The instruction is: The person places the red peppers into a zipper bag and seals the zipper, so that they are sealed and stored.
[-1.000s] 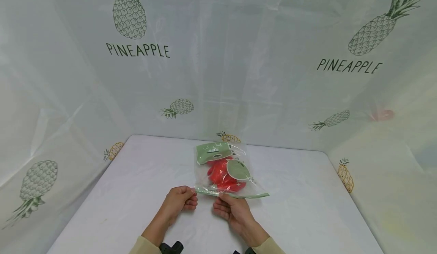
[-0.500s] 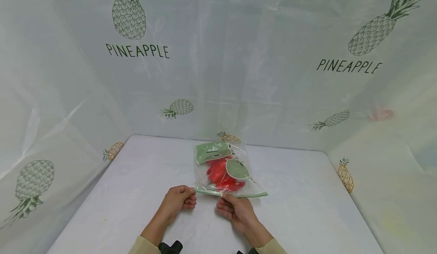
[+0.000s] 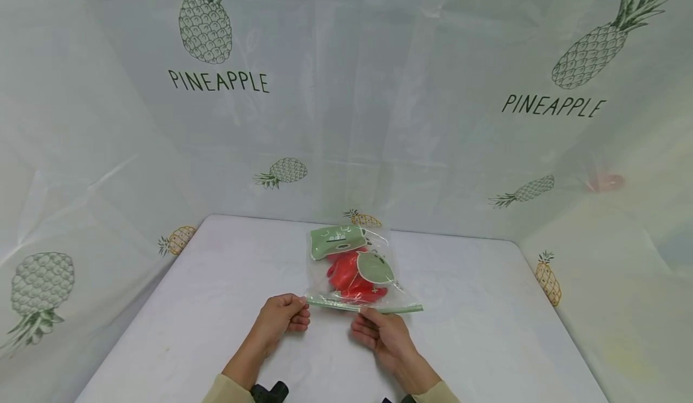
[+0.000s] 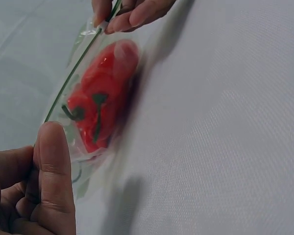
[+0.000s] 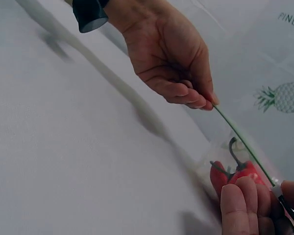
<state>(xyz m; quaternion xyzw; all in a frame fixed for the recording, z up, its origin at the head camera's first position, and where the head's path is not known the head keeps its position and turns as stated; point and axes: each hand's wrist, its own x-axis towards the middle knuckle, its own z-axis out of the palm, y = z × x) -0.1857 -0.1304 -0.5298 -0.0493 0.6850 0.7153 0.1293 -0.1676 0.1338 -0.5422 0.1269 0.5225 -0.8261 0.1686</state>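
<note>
A clear zip bag (image 3: pixel 403 295) with green printed patches and a green zip edge lies near the middle of the table, its zip edge towards me. Red peppers (image 4: pixel 108 83) with green stems show through the plastic. My left hand (image 3: pixel 278 320) pinches the left end of the zip edge between thumb and forefinger. Farther right along that edge, my right hand (image 3: pixel 388 335) pinches the small white slider (image 5: pixel 278 191) between thumb and fingers, with the other fingers curled below. In the right wrist view, the zip edge runs taut between both hands.
The white table (image 3: pixel 476 307) spreads around the bag. Behind it and at both sides hangs a pale curtain (image 3: pixel 379 120) printed with pineapples. Black wrist straps (image 3: pixel 269 393) sit at the bottom edge, by the beige sleeves.
My right hand has slid right along the zip edge with the slider. The left hand stays at the left end, and the bag has shifted very slightly left.
</note>
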